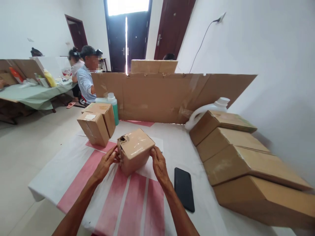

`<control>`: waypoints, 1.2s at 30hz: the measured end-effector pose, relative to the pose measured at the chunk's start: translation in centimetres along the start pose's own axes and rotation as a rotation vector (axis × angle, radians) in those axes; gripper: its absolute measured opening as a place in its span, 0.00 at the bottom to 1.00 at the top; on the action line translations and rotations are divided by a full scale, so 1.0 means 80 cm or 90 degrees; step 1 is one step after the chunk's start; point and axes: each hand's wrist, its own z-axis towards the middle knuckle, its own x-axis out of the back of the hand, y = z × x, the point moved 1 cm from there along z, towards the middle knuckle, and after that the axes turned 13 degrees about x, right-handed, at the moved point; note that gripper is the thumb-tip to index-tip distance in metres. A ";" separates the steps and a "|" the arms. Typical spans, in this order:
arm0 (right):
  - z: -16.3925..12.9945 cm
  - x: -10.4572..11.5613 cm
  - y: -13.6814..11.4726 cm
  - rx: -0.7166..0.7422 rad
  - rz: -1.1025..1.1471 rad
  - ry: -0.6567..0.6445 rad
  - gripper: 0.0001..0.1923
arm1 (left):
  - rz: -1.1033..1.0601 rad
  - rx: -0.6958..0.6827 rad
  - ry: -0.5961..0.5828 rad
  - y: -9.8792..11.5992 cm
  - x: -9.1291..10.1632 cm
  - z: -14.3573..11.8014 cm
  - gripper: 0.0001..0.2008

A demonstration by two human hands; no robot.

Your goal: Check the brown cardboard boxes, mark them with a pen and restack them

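Observation:
Between my two hands is a small brown cardboard box [136, 147], with shiny clear tape on its top and a torn hole at its upper left corner. My left hand [109, 160] grips its left side, the fingers bent against the cardboard. On the opposite side my right hand [158, 160] holds the right edge, thumb near the top corner and fingers partly hidden behind. The box looks slightly tilted; whether it touches the cloth cannot be told. To the right of my right hand lies a black phone [184, 189].
Two cardboard boxes [94, 126] stand at the left beside a bottle of green liquid [114, 109]. Several larger boxes [228, 157] line the right side, by a white jug [209, 109]. A cardboard screen [152, 96] closes off the back. Other people [86, 78] sit beyond it, left.

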 end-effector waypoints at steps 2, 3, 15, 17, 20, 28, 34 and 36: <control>-0.017 0.004 -0.010 -0.001 -0.018 0.009 0.21 | 0.036 -0.025 0.039 0.006 -0.002 -0.002 0.34; -0.029 0.004 -0.015 0.002 -0.029 0.013 0.19 | 0.036 -0.025 0.030 0.011 -0.005 -0.004 0.36; -0.179 0.022 -0.067 0.099 -0.099 0.101 0.30 | 0.245 -0.059 -0.285 0.116 -0.052 -0.008 0.33; -0.150 0.046 -0.078 0.103 -0.179 0.156 0.24 | 0.283 -0.058 -0.295 0.124 -0.056 -0.005 0.32; -0.099 0.059 -0.098 0.066 -0.217 0.094 0.23 | 0.387 -0.093 -0.370 0.129 -0.063 -0.008 0.34; -0.092 0.010 -0.120 -0.032 -0.135 0.033 0.22 | 0.521 -0.216 -0.046 0.120 -0.085 -0.027 0.20; -0.104 0.031 -0.134 -0.061 -0.121 0.040 0.19 | 0.489 -0.257 0.015 0.099 -0.129 -0.032 0.15; -0.099 0.050 -0.125 -0.085 -0.077 0.036 0.21 | 0.493 -0.268 0.002 0.095 -0.135 -0.033 0.13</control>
